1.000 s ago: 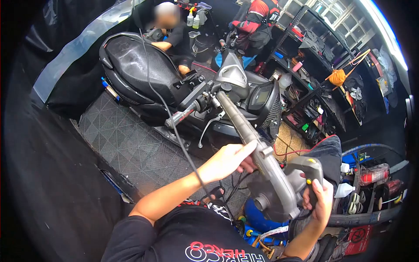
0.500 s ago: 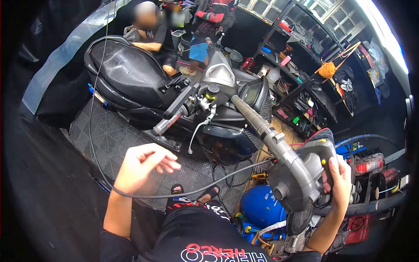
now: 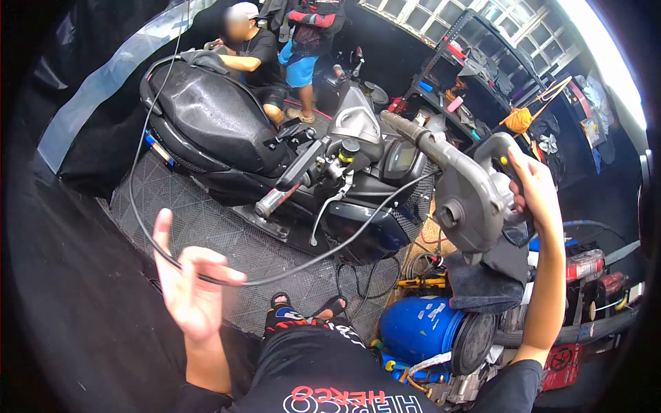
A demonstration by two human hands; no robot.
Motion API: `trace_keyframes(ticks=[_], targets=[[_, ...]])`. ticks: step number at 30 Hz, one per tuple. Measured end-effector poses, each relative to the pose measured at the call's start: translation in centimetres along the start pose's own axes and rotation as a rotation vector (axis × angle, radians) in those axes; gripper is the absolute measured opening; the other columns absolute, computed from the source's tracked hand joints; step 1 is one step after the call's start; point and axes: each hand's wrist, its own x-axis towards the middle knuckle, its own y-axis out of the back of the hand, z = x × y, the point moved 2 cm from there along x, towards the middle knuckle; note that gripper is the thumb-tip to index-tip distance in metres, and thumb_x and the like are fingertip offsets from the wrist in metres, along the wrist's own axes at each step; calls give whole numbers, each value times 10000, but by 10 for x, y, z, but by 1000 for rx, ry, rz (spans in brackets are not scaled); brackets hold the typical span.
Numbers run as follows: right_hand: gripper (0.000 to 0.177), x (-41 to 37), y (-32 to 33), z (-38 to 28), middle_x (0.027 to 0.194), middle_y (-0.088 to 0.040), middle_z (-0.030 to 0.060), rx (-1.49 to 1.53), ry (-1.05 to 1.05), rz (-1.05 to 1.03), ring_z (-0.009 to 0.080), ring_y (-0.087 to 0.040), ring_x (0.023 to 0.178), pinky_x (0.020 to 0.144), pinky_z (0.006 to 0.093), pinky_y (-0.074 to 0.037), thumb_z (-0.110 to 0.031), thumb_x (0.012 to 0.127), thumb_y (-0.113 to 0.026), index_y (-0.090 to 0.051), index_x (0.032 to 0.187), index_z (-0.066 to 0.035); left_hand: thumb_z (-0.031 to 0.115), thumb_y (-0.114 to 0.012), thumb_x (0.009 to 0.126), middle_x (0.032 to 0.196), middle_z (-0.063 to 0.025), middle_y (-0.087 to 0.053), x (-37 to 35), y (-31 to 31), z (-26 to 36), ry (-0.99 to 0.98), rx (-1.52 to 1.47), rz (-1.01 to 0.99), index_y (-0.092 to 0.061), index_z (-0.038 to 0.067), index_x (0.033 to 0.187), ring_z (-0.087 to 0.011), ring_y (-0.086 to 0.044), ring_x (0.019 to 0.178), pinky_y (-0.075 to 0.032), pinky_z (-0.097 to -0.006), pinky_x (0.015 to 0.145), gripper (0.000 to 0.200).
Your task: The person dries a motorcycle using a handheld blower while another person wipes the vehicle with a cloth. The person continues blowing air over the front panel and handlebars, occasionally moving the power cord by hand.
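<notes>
In the head view, the right hand [image 3: 531,186] is wrapped around the handle of a grey blower [image 3: 470,202], its fingers closed on the grip. The blower is held up in the air near the front of a black scooter [image 3: 219,117], its nozzle [image 3: 406,128] pointing up and to the left of the view, over the scooter's front end. The left hand [image 3: 195,286] is raised on the other side, its fingers open and apart. A black cord [image 3: 313,267] runs from the blower in a low curve across this hand, then up past the scooter's seat; whether the fingers press on it cannot be told. The scooter stands on a grey grid floor mat [image 3: 241,258], its brake lever [image 3: 328,210] on the side facing the wearer. Below the blower, a dark cloth [image 3: 487,279] lies beside a blue barrel [image 3: 420,329] that rests on its side. Behind the scooter, a seated person in a cap [image 3: 256,58] is near the seat, and another person in blue shorts [image 3: 301,69] stands just beside. Shelves [image 3: 475,89] full of small items stand farther back.
</notes>
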Motion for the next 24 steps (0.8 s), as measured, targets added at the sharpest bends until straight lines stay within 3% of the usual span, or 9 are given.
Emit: trace_keyframes(ticks=[3, 4, 6, 8, 9, 10, 18, 24], targets=[[489, 29, -18, 0, 621, -493, -55, -6, 34, -34, 27, -418, 449, 416, 235, -353, -562, 1000, -650, -680, 1008, -74, 147, -525, 1076, 855, -255, -689, -12, -15, -9, 0, -35, -199, -70, 32, 1607, -431, -731, 728, -637, -538, 762, 708], [463, 42, -23, 4, 620, -520, -55, -15, 19, -41, 17, -431, 421, 396, 206, -358, -546, 1018, -635, -687, 1085, -91, 139, -541, 1073, 903, -281, -704, -16, -17, -11, 2, -17, -268, -123, 26, 1554, -442, -740, 769, -630, -562, 811, 647], [458, 57, -33, 4, 619, -522, -54, 24, 10, -42, 17, -437, 422, 395, 208, -368, -544, 1019, -634, -684, 1060, -90, 74, -553, 1067, 1050, -328, -727, -22, -18, -15, 28, -34, -393, -259, 12, 1419, -437, -754, 937, -608, -466, 912, 463], [441, 74, -41, 6, 618, -522, -50, 36, -2, -53, 21, -449, 425, 394, 211, -373, -527, 1021, -643, -682, 1040, -88, 11, -574, 1045, 1106, -316, -728, -27, -9, -21, -8, 154, -514, -323, -21, 1369, -407, -749, 1026, -589, -427, 964, 410], [434, 79, -44, 7, 617, -522, -49, 60, 4, -57, 22, -449, 424, 394, 212, -375, -519, 1022, -644, -683, 1036, -87, -29, -590, 1028, 1136, -292, -731, -28, -22, -19, -4, -13, -492, -366, -43, 1346, -382, -744, 1082, -581, -427, 986, 390], [428, 83, -48, 7, 616, -521, -48, 84, 11, -61, 24, -449, 423, 395, 213, -376, -512, 1024, -646, -684, 1032, -86, -64, -604, 1009, 1167, -289, -726, -29, -21, -18, 9, 1, -520, -377, -45, 1351, -373, -737, 1114, -577, -430, 1001, 411], [430, 101, -67, 9, 628, -531, -40, 99, 14, -51, 29, -435, 431, 406, 223, -377, -514, 1025, -642, -677, 1024, -86, -102, -668, 957, 1168, -240, -750, -36, -25, -15, 169, 30, -517, -599, -72, 1281, -292, -752, 1083, -610, -399, 952, 333], [450, 112, -67, 13, 636, -536, -34, 117, 21, -18, 30, -436, 441, 413, 225, -385, -538, 1022, -635, -673, 1046, -90, -78, -683, 941, 1247, -215, -736, -29, -33, -11, 213, 55, -605, -663, -88, 1250, -280, -740, 1126, -598, -366, 962, 310]])
